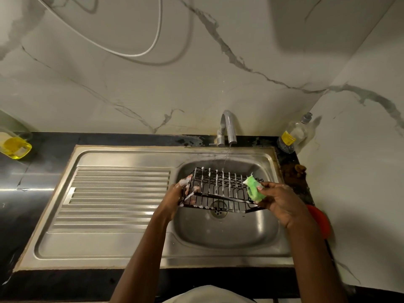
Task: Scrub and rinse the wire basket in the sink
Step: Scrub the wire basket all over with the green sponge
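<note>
At the far left of the dark worktop [43, 169] stood a bottle [14, 145] with yellow liquid, well apart from the washing and, I judge, parked there simply to be out of the splash. Next came the steel sink [122, 248], its ribbed drainboard [118, 193] lying bare to the left of the bowl. The left hand [178, 193] gripped the left end of the basket [220, 189], fingers curled round the wire frame and flecked with foam; this hold seemed meant to steady the rack and tilt it while the other hand worked. The basket itself hung over the bowl, above the drain [218, 209], its near edge lower than its far edge, white suds clinging to the upright wires. Held there, any drips and lather would fall straight into the bowl. A thin stream ran from the tap [228, 127] down onto the far rim of the basket, so the suds were being wetted, though the scrubbing looked unfinished. The right hand [282, 202] pinched a green sponge [254, 189] between thumb and curled fingers, pressing it against the basket's right end. Behind the sink's right corner stood a clear bottle [293, 136] with a yellow label, and a red thing [319, 219] showed partly under the right wrist; what it was I could not tell.
</note>
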{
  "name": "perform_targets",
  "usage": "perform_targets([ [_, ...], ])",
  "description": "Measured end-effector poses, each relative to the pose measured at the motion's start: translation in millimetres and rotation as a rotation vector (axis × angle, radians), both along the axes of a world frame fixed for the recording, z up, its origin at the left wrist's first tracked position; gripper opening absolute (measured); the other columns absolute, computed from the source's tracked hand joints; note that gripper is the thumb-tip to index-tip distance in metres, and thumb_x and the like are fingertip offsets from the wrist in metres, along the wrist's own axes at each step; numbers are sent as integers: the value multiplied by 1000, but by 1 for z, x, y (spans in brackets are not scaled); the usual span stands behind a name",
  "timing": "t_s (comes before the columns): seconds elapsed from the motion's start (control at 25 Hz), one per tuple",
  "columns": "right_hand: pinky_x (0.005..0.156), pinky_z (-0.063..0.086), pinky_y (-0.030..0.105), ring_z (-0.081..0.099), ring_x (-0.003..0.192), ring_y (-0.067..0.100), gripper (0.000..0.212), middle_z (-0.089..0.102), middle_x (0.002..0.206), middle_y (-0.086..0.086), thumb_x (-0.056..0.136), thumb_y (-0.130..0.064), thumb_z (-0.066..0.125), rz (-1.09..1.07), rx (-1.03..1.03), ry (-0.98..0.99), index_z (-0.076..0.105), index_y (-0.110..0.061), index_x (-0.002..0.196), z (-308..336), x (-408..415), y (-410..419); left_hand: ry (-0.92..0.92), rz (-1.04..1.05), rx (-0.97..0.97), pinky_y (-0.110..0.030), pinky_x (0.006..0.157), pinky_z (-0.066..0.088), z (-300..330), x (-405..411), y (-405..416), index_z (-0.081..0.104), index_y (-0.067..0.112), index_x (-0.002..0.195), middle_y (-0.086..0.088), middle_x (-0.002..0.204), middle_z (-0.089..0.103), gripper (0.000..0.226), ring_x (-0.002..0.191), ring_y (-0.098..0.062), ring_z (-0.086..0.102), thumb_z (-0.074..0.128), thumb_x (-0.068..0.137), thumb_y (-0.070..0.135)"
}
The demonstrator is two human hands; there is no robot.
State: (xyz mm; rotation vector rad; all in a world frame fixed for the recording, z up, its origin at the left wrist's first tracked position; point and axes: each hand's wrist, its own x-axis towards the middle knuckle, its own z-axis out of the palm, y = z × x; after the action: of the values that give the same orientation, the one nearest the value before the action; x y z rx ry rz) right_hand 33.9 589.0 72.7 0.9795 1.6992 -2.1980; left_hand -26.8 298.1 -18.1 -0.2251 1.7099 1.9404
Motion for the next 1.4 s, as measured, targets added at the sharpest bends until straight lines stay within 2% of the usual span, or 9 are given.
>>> perform_targets([
  [0.28, 63, 61, 35, 68, 86, 30, 12, 69, 94, 18, 94, 9, 53, -19, 1, 96, 60, 1, 90, 17, 1, -3, 80, 44, -117, -46, 91, 54, 2, -3, -2, 75, 9, 113, -9, 109, 79, 44, 105, -28, 72, 51, 105, 45],
  [0.44, 67, 62, 36, 68, 86, 30, 11, 69, 95, 19, 94, 8, 55, 12, 72, 96, 62, 0, 90, 11, -4, -15, 21, 276, -194, -28, 64, 56, 15, 3, 12, 77, 11, 98, -8, 86, 80, 29, 80, -25, 74, 56, 105, 30],
  [0.56, 82, 60, 49, 69, 91, 32, 10, 70, 97, 17, 93, 3, 61, 49, 221, 42, 65, -6, 91, -7, -5, -30, -32, 217, -216, -32, 76, 52, 23, 14, 29, 71, 15, 109, -8, 106, 75, 21, 93, -20, 69, 56, 103, 28],
  [0.64, 91, 56, 56, 70, 95, 34, 6, 72, 97, 15, 92, -1, 65, 64, 303, 11, 67, -7, 94, -16, -4, -36, -9, 35, -302, -35, 90, 52, 22, 25, 41, 60, 12, 132, -6, 132, 63, 47, 108, -16, 63, 72, 90, 28],
  [0.76, 92, 56, 56, 72, 93, 32, 5, 74, 95, 13, 91, -5, 67, 107, 344, 4, 69, -9, 95, -17, -1, -45, -22, -5, -628, -51, 111, 47, 19, 29, 62, 32, 5, 150, -17, 150, 47, 106, 134, -34, 51, 89, 70, 46],
  [0.84, 90, 58, 50, 73, 91, 28, 7, 75, 95, 11, 91, -6, 67, 135, 352, 25, 69, -10, 96, -12, 2, -51, -30, 27, -805, -55, 112, 42, 21, 27, 73, 29, 2, 147, -21, 149, 46, 112, 136, -40, 47, 89, 68, 53],
  [1.0, 78, 59, 35, 72, 89, 20, 9, 74, 100, 8, 92, -8, 68, 226, 431, 86, 69, -16, 96, 2, 5, -55, -62, 82, -859, -56, 115, 38, 27, 23, 80, 26, -5, 150, -27, 152, 41, 119, 140, -45, 41, 86, 69, 59],
  [1.2, 78, 62, 41, 73, 86, 18, 7, 74, 91, 0, 89, -14, 74, 451, 633, 180, 69, -20, 91, 19, 10, -40, -50, 132, -805, -56, 113, 40, 33, 22, 78, 25, -5, 149, -27, 153, 37, 119, 138, -46, 40, 85, 70, 60],
  [1.4, 66, 57, 26, 70, 82, 11, 19, 74, 94, -2, 82, -10, 80, 107, 1003, 375, 73, -17, 98, 36, 29, -54, -60, 162, -807, -54, 113, 38, 45, 21, 80, 22, -3, 153, -26, 155, 35, 120, 141, -45, 37, 89, 71, 54],
])
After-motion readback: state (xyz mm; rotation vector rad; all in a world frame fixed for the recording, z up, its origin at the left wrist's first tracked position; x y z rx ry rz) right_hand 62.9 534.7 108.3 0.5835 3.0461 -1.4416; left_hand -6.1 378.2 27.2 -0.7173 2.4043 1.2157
